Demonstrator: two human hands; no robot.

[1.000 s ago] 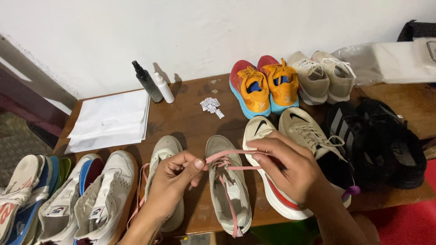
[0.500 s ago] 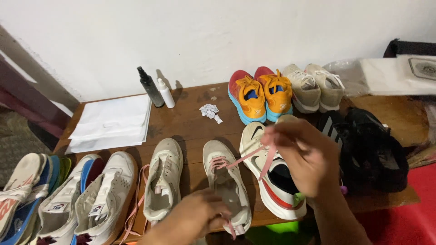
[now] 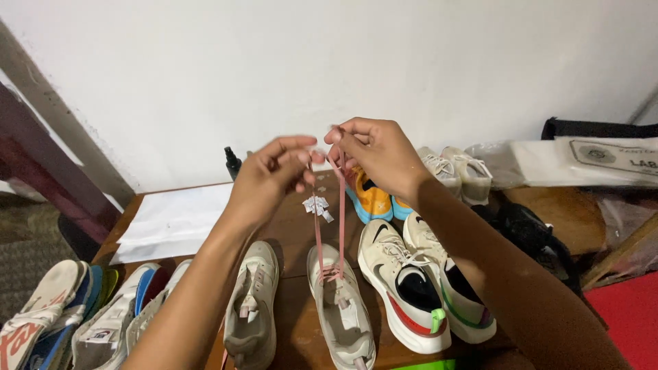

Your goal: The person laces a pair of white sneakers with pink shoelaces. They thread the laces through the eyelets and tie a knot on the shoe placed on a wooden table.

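My left hand (image 3: pixel 274 171) and my right hand (image 3: pixel 373 154) are raised above the brown table (image 3: pixel 295 301), close together. Each pinches one end of a pink shoelace (image 3: pixel 329 219). The lace hangs down taut in two strands to a beige sneaker (image 3: pixel 340 305) lying on the table below, where it passes through the eyelets. Its matching beige sneaker (image 3: pixel 251 301) lies just to the left, with a loose lace.
A white and black sneaker pair (image 3: pixel 418 281) lies right of the beige ones. Orange and blue shoes (image 3: pixel 370 199), pale shoes (image 3: pixel 456 171), a dark spray bottle (image 3: pixel 233 163), white paper (image 3: pixel 175 219), crumpled scrap (image 3: pixel 317 205). More shoes (image 3: pixel 75 315) at lower left; black shoes (image 3: pixel 528 236) right.
Both hands have risen from the shoe level, pulling the pink lace ends upward until the strands stand taut. The camera view has tilted up toward the wall.
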